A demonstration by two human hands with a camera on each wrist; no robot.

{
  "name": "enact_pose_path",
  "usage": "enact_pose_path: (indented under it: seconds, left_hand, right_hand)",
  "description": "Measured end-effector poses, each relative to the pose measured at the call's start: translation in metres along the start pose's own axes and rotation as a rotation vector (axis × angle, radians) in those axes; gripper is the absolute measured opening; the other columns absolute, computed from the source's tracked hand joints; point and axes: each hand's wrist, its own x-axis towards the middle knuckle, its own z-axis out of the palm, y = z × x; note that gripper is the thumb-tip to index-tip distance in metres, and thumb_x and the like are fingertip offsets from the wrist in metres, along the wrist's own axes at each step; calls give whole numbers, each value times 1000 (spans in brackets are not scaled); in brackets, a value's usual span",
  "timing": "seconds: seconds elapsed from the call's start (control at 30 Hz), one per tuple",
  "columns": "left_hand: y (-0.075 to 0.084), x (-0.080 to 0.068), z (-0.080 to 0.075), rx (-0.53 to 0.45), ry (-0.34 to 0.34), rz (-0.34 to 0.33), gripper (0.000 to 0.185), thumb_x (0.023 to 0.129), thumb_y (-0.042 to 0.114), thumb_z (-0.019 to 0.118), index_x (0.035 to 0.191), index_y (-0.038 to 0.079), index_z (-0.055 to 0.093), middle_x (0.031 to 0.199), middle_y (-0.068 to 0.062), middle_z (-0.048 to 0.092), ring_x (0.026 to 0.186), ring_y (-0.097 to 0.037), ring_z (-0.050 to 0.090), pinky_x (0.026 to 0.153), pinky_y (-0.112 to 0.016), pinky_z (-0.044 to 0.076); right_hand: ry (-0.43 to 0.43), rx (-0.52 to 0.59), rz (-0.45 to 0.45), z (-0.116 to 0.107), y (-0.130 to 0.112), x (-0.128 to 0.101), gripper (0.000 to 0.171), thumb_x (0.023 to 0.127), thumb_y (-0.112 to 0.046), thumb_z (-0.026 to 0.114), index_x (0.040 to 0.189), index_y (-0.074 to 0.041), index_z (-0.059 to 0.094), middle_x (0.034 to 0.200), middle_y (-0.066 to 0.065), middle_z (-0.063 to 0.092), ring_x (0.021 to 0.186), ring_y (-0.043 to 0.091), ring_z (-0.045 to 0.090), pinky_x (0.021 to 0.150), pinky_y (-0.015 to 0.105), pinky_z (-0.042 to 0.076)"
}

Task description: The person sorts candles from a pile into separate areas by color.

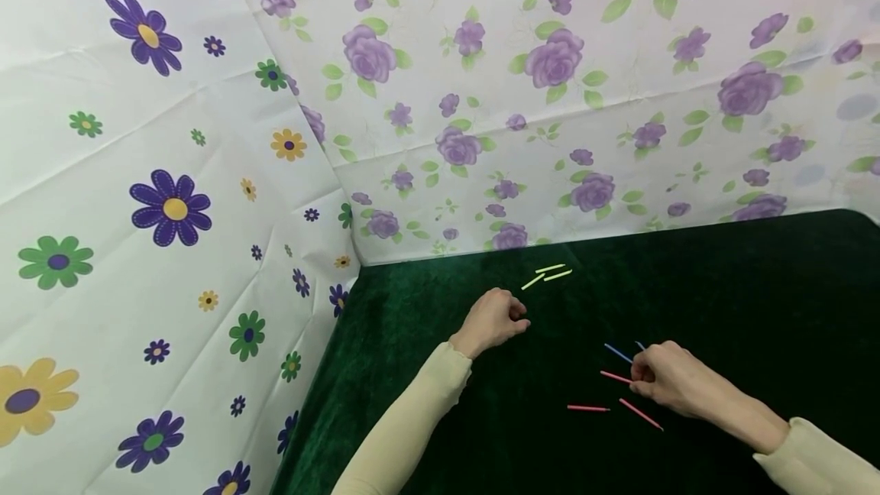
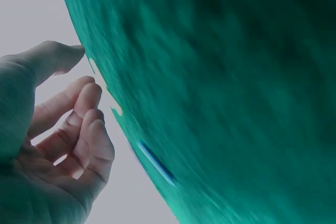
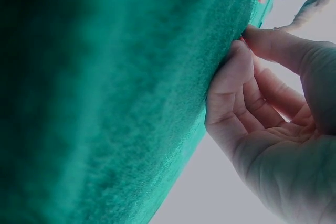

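Note:
My right hand is low over the dark green cloth, thumb and forefinger pinching one end of a thin pink stick. In the right wrist view only a speck of it shows at the fingertips. Just beyond lie two blue sticks, partly covered by the hand. Nearer to me are two more pink sticks, each with a thin, wick-like tip. My left hand hovers over the cloth with loosely bent fingers and holds nothing. Past it lie three pale yellow sticks.
Green velvety cloth covers the table. White sheets printed with flowers stand behind it and along the left side. The table's left edge runs beside my left forearm.

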Motion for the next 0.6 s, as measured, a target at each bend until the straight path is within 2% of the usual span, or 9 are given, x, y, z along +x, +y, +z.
enact_pose_path:
  seconds: [0.2,0.37,0.47,0.6]
  left_hand:
    - [34,5,1,-4,-31,158,18,100,29,81,112,16,85,106,4,79,101,-8,68,90,-21,56]
    - [59,13,1,22,-75,270,20,102,30,80,116,18,85,109,7,78,102,-5,67,88,-15,53]
    - [71,21,3,63,-104,328,22,102,32,80,119,19,84,112,8,78,104,-4,67,87,-12,52]
    - [86,28,11,143,-156,361,25,102,37,79,122,23,83,115,11,76,107,-2,65,88,-11,51]
  right_hand:
    - [6,4,-10,-1,1,-1,7,98,-19,76,93,-15,75,80,-8,64,62,-1,55,57,22,50]
    - [17,-3,-12,0,1,0,6,96,-18,78,91,-17,74,79,-9,63,61,-1,55,57,21,50]
    - [21,-9,-9,1,1,0,7,96,-18,78,90,-17,74,78,-9,63,61,-1,55,57,21,49]
    - [21,-10,-1,2,0,0,9,96,-18,78,88,-18,73,76,-9,62,59,0,55,56,21,49]
